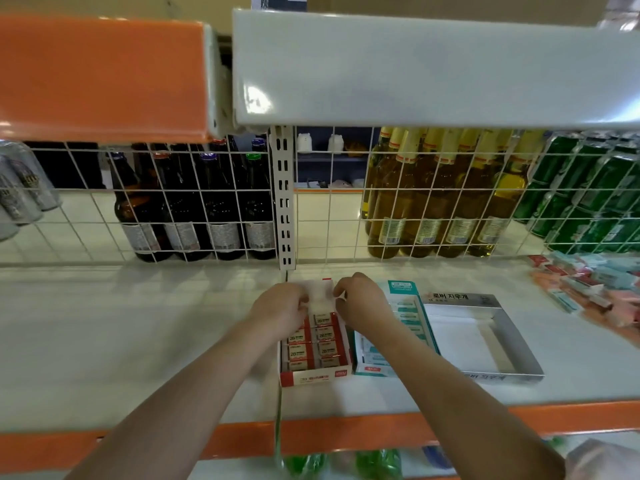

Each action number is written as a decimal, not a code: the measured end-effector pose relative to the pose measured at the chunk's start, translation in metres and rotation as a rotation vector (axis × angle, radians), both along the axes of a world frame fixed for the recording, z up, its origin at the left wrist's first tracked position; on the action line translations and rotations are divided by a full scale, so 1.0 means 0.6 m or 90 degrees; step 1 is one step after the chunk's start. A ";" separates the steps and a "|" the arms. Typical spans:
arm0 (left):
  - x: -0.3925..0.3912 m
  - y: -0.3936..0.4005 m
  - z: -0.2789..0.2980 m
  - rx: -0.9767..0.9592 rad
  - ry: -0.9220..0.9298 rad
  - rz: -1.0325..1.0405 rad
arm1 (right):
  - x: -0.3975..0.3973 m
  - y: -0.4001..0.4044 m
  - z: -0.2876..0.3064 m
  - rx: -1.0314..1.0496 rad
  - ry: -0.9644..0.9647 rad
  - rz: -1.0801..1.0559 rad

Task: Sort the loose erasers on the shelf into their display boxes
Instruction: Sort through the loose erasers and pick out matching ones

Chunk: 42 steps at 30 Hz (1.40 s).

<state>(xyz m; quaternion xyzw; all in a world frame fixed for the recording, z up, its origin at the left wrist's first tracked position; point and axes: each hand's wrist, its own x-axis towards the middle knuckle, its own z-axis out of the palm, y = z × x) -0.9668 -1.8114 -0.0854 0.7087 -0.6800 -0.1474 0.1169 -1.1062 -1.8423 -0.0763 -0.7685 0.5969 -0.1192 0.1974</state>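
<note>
I see the red display box point(313, 344) of erasers mid-shelf, its rear flap pinched by my left hand point(281, 308) and right hand point(360, 299) (fingers apparently curled); loose erasers point(585, 285) lie far right.

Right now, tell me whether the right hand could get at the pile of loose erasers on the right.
Probably yes. The right hand is at the red box, and only bare shelf lies before the loose erasers.
</note>
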 end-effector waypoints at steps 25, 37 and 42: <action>-0.098 -0.016 0.012 -0.060 0.045 0.009 | -0.194 -0.007 0.018 -0.003 -0.043 -0.091; -0.318 -0.058 0.027 -0.058 0.109 -0.085 | -0.426 -0.024 0.010 -0.005 -0.014 -0.190; -0.410 -0.078 0.023 -0.065 0.101 -0.125 | -0.524 -0.043 -0.006 -0.001 0.004 -0.211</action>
